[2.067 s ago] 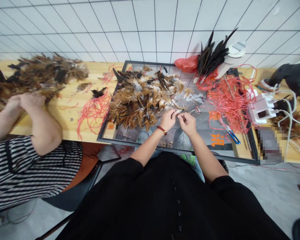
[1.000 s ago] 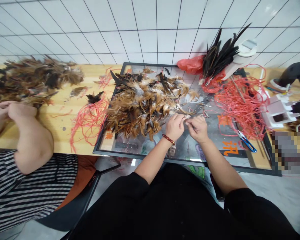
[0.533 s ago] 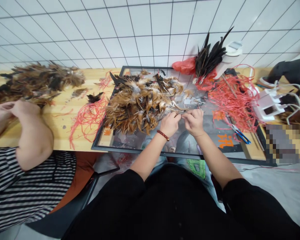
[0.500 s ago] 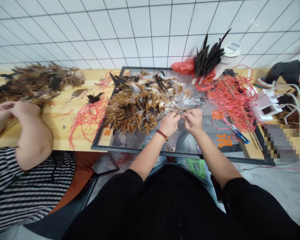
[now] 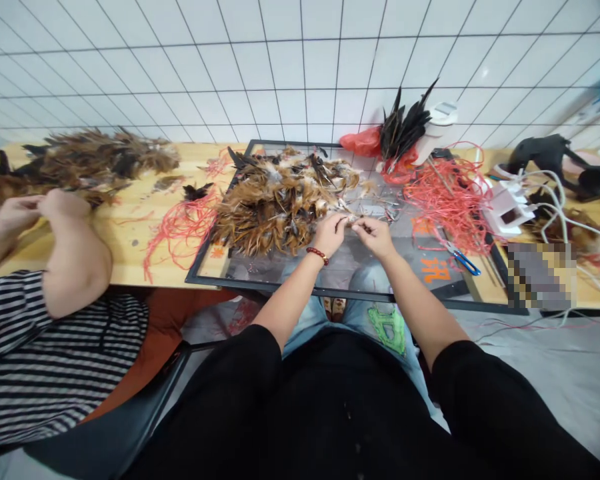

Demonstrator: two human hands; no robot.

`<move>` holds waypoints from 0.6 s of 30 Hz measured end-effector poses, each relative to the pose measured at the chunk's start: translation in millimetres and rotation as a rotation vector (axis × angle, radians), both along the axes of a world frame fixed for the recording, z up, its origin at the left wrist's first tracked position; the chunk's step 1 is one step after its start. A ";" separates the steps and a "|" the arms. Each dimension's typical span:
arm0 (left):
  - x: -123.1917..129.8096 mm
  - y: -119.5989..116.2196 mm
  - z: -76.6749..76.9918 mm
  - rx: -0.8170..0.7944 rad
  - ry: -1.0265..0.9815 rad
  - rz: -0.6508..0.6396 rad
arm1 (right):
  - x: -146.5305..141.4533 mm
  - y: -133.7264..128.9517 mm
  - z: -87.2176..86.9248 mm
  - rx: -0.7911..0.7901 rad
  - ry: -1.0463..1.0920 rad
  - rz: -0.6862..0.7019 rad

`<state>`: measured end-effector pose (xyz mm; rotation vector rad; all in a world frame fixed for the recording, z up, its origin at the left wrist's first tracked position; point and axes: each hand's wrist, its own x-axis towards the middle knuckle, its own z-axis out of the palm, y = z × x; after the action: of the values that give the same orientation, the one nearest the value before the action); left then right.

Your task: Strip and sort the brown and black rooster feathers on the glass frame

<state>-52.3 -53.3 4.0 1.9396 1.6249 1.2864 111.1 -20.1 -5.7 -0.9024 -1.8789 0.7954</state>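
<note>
My left hand (image 5: 331, 233), with a beaded bracelet at the wrist, is closed in a pinch beside the right edge of a pile of brown feathers (image 5: 270, 207). Close by on the right, my right hand (image 5: 375, 237) pinches too, its fingertips almost meeting the left ones. A small feather (image 5: 351, 219), pale and brown, shows between the fingertips; its far details are hidden by my fingers. Loose quills and fluff lie just beyond both hands on a glass panel with a black frame (image 5: 300, 287).
Red plastic string (image 5: 447, 200) lies tangled on the right, near blue-handled pliers (image 5: 464, 260). Black feathers (image 5: 405, 127) stand in a red bag (image 5: 363, 143). White cables (image 5: 555, 207) and a charger (image 5: 507, 208) lie farther right. At left, a co-worker's hands (image 5: 40, 207) work by another feather pile (image 5: 100, 157).
The head view has shifted. My hands stay close together and pinching, and have moved slightly up and left toward the feather pile. The co-worker's hands remain by their pile.
</note>
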 end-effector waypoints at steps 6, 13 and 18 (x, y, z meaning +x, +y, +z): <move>5.4 -10.5 7.9 -0.009 0.409 -0.058 | 1.0 -10.2 4.0 0.324 -0.103 -0.029; 8.4 -18.6 14.3 -0.009 0.398 -0.148 | 6.7 -9.7 16.2 0.234 0.087 -0.078; 6.7 -6.6 9.1 0.015 -0.046 -0.140 | 10.3 2.1 11.9 0.063 0.271 -0.100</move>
<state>-45.6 -59.9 13.1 1.9791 1.4346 1.2809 121.4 -17.9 6.2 -0.7997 -1.6013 0.7535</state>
